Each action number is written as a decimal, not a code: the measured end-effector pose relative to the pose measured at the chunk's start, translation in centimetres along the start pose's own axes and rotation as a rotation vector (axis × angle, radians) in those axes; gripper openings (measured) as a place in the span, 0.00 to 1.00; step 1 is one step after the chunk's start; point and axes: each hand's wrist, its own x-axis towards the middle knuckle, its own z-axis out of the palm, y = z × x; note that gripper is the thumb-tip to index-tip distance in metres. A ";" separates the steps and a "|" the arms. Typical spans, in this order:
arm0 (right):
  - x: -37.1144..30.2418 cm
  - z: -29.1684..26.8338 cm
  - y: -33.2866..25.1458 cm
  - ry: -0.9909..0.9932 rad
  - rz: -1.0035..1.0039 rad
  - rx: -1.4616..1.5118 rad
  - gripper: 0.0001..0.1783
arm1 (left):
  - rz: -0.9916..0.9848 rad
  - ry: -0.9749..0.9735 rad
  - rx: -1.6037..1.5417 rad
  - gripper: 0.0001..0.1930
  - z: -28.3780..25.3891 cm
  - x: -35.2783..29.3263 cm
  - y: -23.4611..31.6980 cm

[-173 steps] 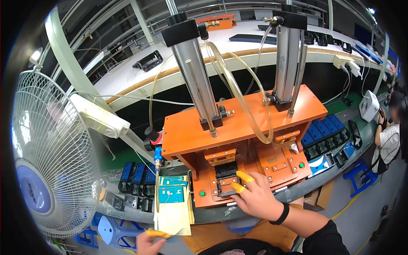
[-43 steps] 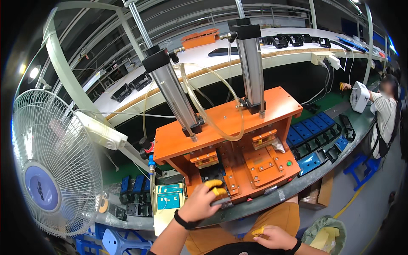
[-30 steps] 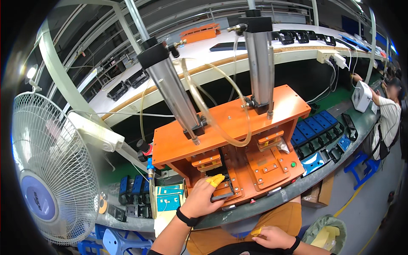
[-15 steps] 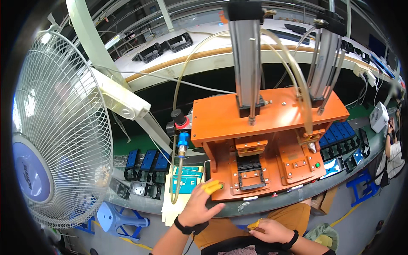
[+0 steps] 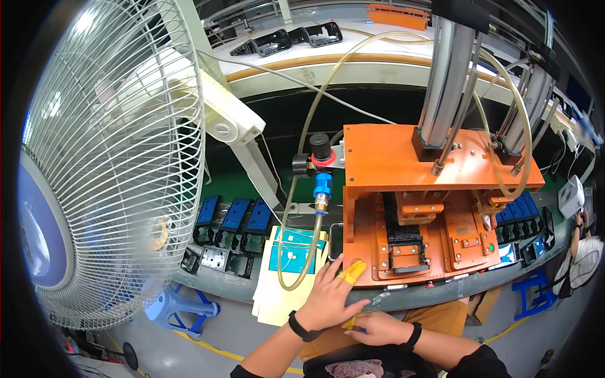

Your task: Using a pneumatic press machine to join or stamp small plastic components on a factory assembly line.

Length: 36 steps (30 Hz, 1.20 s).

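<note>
My left hand [image 5: 331,295] stretches out at the front left corner of the orange press [image 5: 391,154]. Yellow covers wrap some of its fingers, and a covered fingertip rests at a round button [image 5: 358,261] on the base. Close beside it, above my lap, is my right hand [image 5: 381,329], its fingers curled together with a yellow cover showing. Whatever that hand may hold is hidden. A black plastic frame [image 5: 408,242] sits in the press's left fixture, partly under an orange pressing block [image 5: 421,211]. The right fixture [image 5: 467,236] shows orange plates with screws.
A large fan [image 5: 120,157] fills the left side. Blue and black housings [image 5: 236,217] line the bench left of yellow sheets [image 5: 268,296]. An air hose [image 5: 318,239] loops beside the press. A blue stool [image 5: 179,305] stands below, and another person [image 5: 580,258] is at far right.
The view has swung left, so the press appears farther right. My left finger has come onto the button area, and my hands appear closer together. The black frame remains in the left fixture.
</note>
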 end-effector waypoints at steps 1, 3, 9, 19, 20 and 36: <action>0.7 0.0 -0.3 -0.006 -0.002 0.002 0.22 | -0.032 0.011 -0.102 0.38 -0.6 -0.4 -0.3; 1.7 -0.5 -1.2 -0.001 0.010 -0.023 0.20 | -0.046 0.059 -0.116 0.37 -1.2 -3.1 -1.6; 3.1 0.8 -0.4 0.129 0.101 0.109 0.13 | -0.289 -0.130 0.167 0.32 -3.2 -12.5 -2.1; 6.8 2.6 2.0 0.245 0.012 0.094 0.09 | -0.162 -0.017 0.061 0.23 -1.1 -12.6 -8.4; 6.6 2.5 2.4 0.232 0.012 0.042 0.08 | -0.167 0.014 -0.006 0.24 -1.9 -11.6 -8.1; 6.4 2.0 3.2 0.314 -0.144 0.016 0.10 | -0.608 0.113 0.543 0.28 -12.5 4.2 -41.9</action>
